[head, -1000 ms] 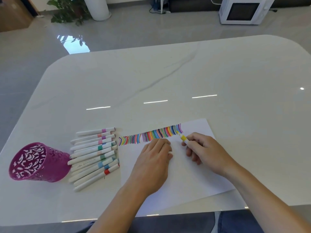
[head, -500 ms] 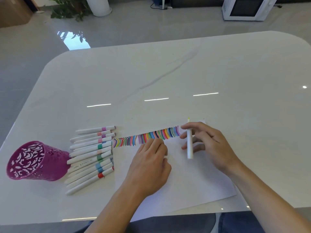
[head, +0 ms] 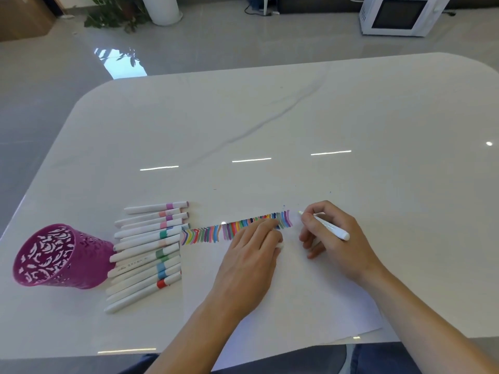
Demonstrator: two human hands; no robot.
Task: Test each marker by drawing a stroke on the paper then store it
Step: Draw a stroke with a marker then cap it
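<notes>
Both forearms are cut off at the bottom edge. On the paper (head: 297,306), the left hand (head: 251,263) rests with its fingers curled over a small white piece (head: 279,245); I cannot tell whether it grips it. The right hand (head: 340,247) pinches a white marker (head: 330,229), with the tip just beside the right end of the coloured strokes (head: 237,229).

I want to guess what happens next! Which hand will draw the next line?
Probably the right hand: it grips the marker with its tip by the end of the coloured strokes. The left hand rests on the paper.
</notes>
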